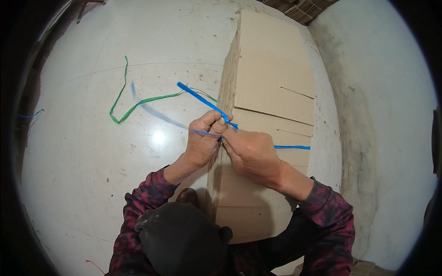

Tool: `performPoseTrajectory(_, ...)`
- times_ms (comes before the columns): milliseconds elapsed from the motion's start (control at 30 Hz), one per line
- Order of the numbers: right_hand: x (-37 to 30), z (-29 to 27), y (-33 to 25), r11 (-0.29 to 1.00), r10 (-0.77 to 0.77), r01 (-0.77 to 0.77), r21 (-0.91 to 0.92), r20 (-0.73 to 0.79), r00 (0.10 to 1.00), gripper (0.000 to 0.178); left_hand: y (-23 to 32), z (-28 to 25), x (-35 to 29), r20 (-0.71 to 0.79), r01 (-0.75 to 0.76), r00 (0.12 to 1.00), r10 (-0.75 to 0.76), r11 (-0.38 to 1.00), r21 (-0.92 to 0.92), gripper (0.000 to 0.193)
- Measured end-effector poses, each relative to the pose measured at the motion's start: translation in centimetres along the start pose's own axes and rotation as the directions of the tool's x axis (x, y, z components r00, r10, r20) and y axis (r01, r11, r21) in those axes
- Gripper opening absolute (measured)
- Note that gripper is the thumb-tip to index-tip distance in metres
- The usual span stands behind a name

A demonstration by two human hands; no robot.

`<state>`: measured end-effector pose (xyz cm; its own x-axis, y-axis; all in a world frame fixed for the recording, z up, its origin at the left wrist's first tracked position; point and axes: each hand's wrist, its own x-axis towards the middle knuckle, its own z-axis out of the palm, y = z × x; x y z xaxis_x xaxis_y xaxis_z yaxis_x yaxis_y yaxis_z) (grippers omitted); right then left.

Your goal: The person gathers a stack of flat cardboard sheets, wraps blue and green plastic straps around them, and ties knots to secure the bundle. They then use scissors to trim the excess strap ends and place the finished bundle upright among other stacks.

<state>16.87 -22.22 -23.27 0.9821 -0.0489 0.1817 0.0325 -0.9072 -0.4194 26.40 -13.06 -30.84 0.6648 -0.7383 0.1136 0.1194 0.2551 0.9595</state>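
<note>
A blue plastic strap (202,99) runs across a stack of flat cardboard sheets (271,69) and is twisted into a knot at the stack's left edge. My left hand (205,138) is closed on the strap, thumb and fingers pinching at the knot. Right beside it, touching, my right hand (255,156) is closed with its fingertips on the strap. One loose end sticks up toward the far left; another, smeared by motion, trails out to the left. Farther right, the strap (292,147) lies flat over the cardboard. The fingers partly hide the knot.
A green plastic strap (138,103) lies bent on the pale floor (92,161) left of the stack. A stained wall (373,115) rises along the right. More cardboard (301,10) is piled at the far end. My knee (182,239) is close by the stack's near left.
</note>
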Motion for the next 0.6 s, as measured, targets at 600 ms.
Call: performPoseTrajectory(600,0.3,-0.5,-0.2,0.886,0.362,-0.283,0.368,-0.166,0.917,0.021,-0.3,-1.4,-0.5,0.168,0.013,0.986,0.003,0.995,-0.095,0.028)
